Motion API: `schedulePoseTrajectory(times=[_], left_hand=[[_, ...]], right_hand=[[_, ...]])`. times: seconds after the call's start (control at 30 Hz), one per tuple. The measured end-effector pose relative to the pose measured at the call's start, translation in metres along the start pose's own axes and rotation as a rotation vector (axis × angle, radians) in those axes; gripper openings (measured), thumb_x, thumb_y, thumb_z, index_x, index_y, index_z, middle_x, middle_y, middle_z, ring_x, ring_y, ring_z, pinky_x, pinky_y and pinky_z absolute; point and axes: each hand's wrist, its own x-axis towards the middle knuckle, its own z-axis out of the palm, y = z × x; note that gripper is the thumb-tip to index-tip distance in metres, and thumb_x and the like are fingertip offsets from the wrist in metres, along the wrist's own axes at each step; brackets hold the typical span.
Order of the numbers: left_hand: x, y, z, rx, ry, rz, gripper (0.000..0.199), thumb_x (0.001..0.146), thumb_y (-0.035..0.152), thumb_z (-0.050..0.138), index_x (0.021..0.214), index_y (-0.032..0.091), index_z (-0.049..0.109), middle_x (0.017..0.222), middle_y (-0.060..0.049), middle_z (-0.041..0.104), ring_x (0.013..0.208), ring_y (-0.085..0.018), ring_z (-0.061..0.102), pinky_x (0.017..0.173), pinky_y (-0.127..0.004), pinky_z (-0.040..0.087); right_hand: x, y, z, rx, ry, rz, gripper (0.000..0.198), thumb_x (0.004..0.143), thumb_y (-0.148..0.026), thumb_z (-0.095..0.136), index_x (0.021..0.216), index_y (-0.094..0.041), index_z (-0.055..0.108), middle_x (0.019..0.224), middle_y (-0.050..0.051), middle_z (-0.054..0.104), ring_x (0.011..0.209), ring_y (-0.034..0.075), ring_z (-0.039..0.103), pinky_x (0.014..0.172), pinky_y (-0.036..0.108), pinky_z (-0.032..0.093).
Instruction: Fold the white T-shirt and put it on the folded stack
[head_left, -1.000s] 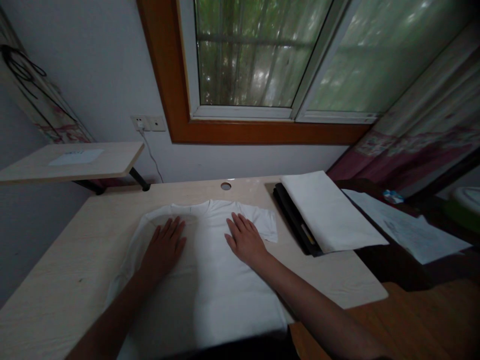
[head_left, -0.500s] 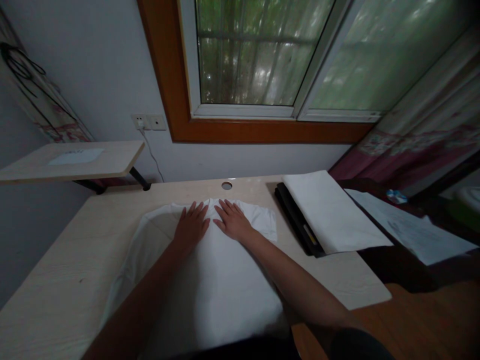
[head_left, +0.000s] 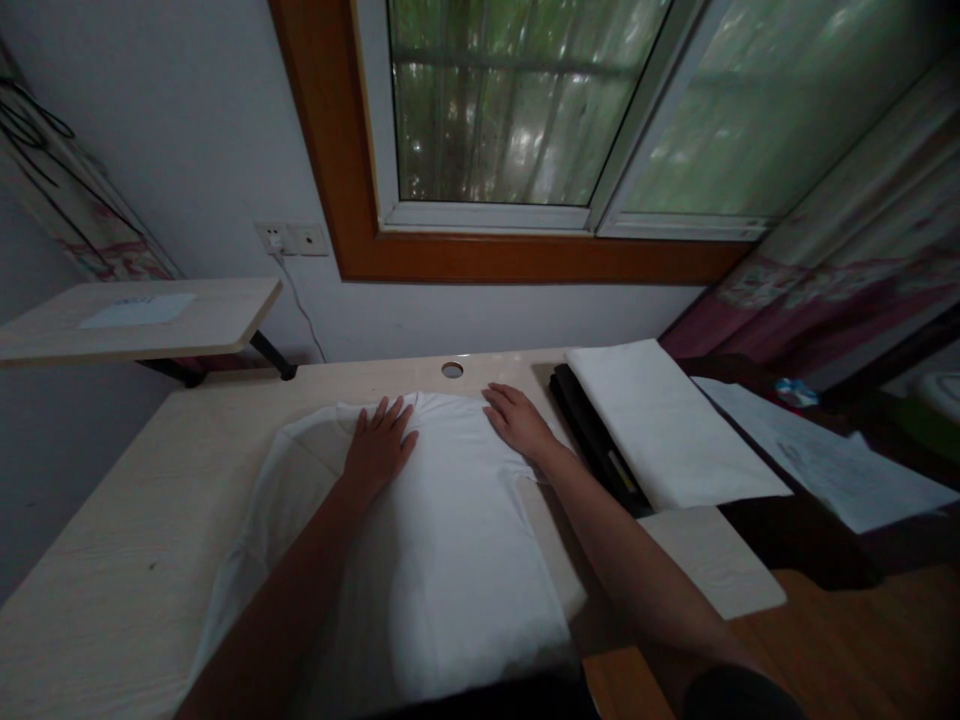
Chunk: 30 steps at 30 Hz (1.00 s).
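At the left, I have a shelf (head_left: 232, 298) raised above the worktop (head_left: 112, 580), with a paper (head_left: 139, 311) flat on it; the raised mounting presumably keeps it off the working area. Right of it, the left hand (head_left: 381, 445) lies palm down on the shirt (head_left: 457, 540), fingers spread apart, gripping nothing. I judge that it serves to pin the cloth at the collar end. The shirt lies flat near the middle of the worktop, collar end far, lower end near; the level surface should support the cloth evenly. The right hand (head_left: 521, 420) lies over the far right shoulder of the shirt, fingers extended and nearly together, clamped on nothing; I judge its function to be flattening that corner. Just right of it, a flat black item (head_left: 592, 430), possibly a folder, lies under a white sheet (head_left: 682, 430), placed to the side, which leaves room for the shirt. Containers: the black item is covered on top, so I cannot tell whether it holds anything. At the far right, a green object (head_left: 930, 428) with a pale top may be a container; it is too dim for me to identify any contents.
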Motion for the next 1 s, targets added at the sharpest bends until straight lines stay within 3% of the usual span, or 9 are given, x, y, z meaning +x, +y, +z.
schedulePoseTrajectory(times=[0.17,0.37,0.53,0.63,0.7,0.8,0.9,1.0], left_hand=[[0.003,-0.009,-0.001,0.012,-0.025,-0.003,0.054,0.103,0.043,0.037,0.155,0.026,0.042,0.165,-0.008,0.037,0.155,-0.032,0.027,0.124,-0.063,0.018],[0.003,-0.016,-0.002,0.014,-0.037,-0.009,0.055,0.104,0.045,0.035,0.155,0.027,0.041,0.165,-0.008,0.037,0.154,-0.032,0.028,0.124,-0.063,0.016],[0.002,-0.015,-0.009,-0.007,-0.021,0.009,0.055,0.104,0.041,0.036,0.157,0.026,0.038,0.166,-0.008,0.035,0.156,-0.031,0.025,0.124,-0.063,0.018],[0.001,-0.011,-0.014,-0.03,-0.009,0.098,0.052,0.104,0.036,0.037,0.154,0.025,0.042,0.166,-0.008,0.035,0.157,-0.03,0.021,0.125,-0.063,0.016],[0.0,-0.003,-0.016,-0.062,-0.028,0.203,0.048,0.104,0.034,0.039,0.15,0.024,0.049,0.164,-0.007,0.039,0.157,-0.03,0.021,0.126,-0.061,0.015],[-0.001,0.022,-0.017,-0.146,-0.083,0.393,0.044,0.104,0.033,0.042,0.145,0.025,0.055,0.159,-0.006,0.047,0.155,-0.028,0.026,0.127,-0.057,0.016],[-0.001,0.057,-0.015,-0.249,-0.109,0.518,0.042,0.103,0.034,0.046,0.143,0.025,0.057,0.153,-0.007,0.054,0.152,-0.026,0.034,0.127,-0.055,0.018],[0.0,0.086,-0.011,-0.301,-0.1,0.547,0.041,0.102,0.035,0.049,0.141,0.027,0.059,0.15,-0.007,0.057,0.151,-0.025,0.037,0.127,-0.054,0.018]], right_hand=[[-0.023,0.01,-0.021,-0.079,0.003,0.107,0.038,0.099,-0.028,0.054,0.135,-0.02,0.064,0.135,0.012,0.061,0.125,0.028,0.052,0.11,0.041,0.041],[-0.04,0.012,-0.036,-0.247,-0.072,0.31,0.04,0.097,-0.044,0.06,0.119,-0.012,0.069,0.117,0.021,0.066,0.114,0.035,0.057,0.105,0.048,0.039],[-0.035,0.016,-0.036,-0.111,-0.186,0.36,0.02,0.09,-0.031,0.065,0.099,-0.014,0.069,0.101,0.016,0.071,0.102,0.029,0.065,0.093,0.038,0.046],[-0.03,0.02,-0.034,0.073,-0.116,0.455,0.011,0.085,-0.029,0.064,0.089,-0.018,0.063,0.085,0.009,0.07,0.081,0.023,0.065,0.072,0.03,0.048],[-0.027,0.022,-0.034,0.269,-0.031,0.499,0.008,0.083,-0.024,0.059,0.089,-0.02,0.057,0.079,0.004,0.067,0.073,0.021,0.063,0.064,0.027,0.046],[-0.024,0.024,-0.035,0.465,0.042,0.484,0.023,0.08,-0.023,0.053,0.103,-0.021,0.054,0.081,0.001,0.064,0.071,0.019,0.062,0.062,0.025,0.047],[-0.022,0.022,-0.037,0.504,0.085,0.467,0.044,0.08,-0.028,0.053,0.123,-0.019,0.051,0.087,0.002,0.061,0.07,0.018,0.061,0.065,0.027,0.048],[-0.021,0.016,-0.04,0.472,0.187,0.463,0.053,0.082,-0.035,0.058,0.131,-0.018,0.05,0.093,0.004,0.061,0.071,0.019,0.059,0.07,0.03,0.049]])
